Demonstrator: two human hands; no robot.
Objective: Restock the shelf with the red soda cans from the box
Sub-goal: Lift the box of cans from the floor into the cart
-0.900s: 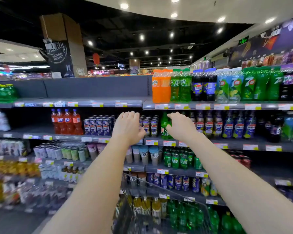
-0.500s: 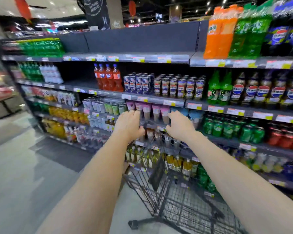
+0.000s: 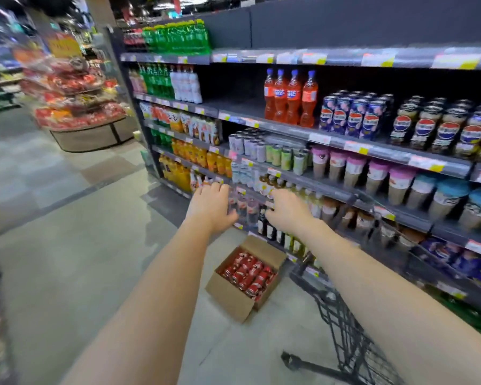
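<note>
Two empty hands — left hand (image 3: 211, 207), right hand (image 3: 289, 211), fingers loose — above box (image 3: 228, 298) of red soda cans (image 3: 247, 272)

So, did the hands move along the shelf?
Yes. The left hand and right hand shifted left and down: before, they were right of the orange bottles; now they are below them.

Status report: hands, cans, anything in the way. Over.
Left hand and right hand both open, empty, stretched forward. Red soda cans in the open box on the floor by the shelf. Shopping cart stands just right of the box.
</note>
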